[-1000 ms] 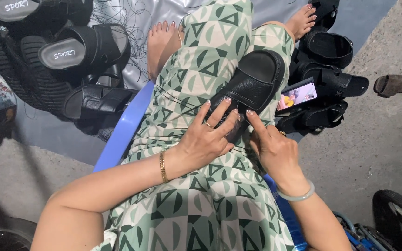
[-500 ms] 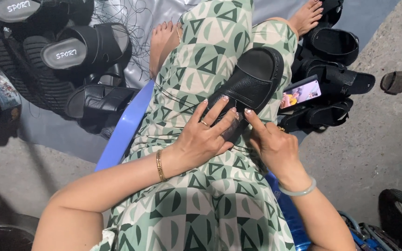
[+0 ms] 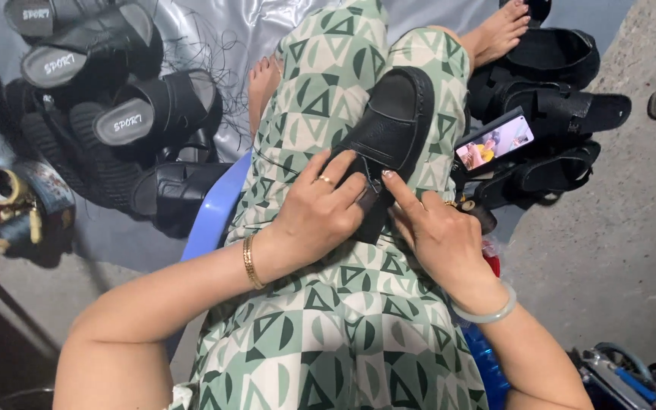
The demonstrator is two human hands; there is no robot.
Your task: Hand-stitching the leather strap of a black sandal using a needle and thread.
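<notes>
A black slide sandal (image 3: 392, 129) lies on my lap, over green and cream patterned trousers (image 3: 343, 319). My left hand (image 3: 316, 216), with a gold ring and bracelet, grips the sandal's near end, fingers curled over it. My right hand (image 3: 438, 235), wearing a pale bangle, touches the sandal's near edge with its index finger and thumb pinched at a thin black thread. My bare feet (image 3: 506, 26) rest on grey plastic sheeting.
A pile of black sandals (image 3: 127, 114) lies at the left on the sheeting. More black sandals (image 3: 556, 99) and a lit phone (image 3: 495, 143) sit at the right. A blue stool edge (image 3: 210, 220) shows under my leg. Tins and spools (image 3: 13, 209) stand far left. Concrete ground (image 3: 609, 250) is at the right.
The view has shifted closer to my lap. My left hand's fingers have curled tighter over the sandal's end, and my right index finger has come up against its edge.
</notes>
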